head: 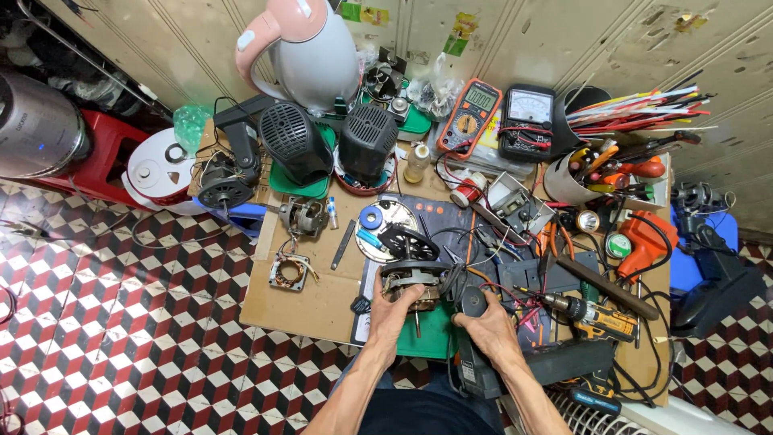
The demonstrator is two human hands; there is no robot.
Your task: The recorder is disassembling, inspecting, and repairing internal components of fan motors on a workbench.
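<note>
Left hand (392,310) fingers clamped on the fan motor (411,278), steadying it; right hand (483,326) fingers closed around a black power tool (471,304) beside it

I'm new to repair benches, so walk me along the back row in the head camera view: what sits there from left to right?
Steel pot → red stool → pink and white kettle → orange multimeter → black analog meter → bundle of coloured rods. Nearer, the left hand holds a fan motor.
</note>
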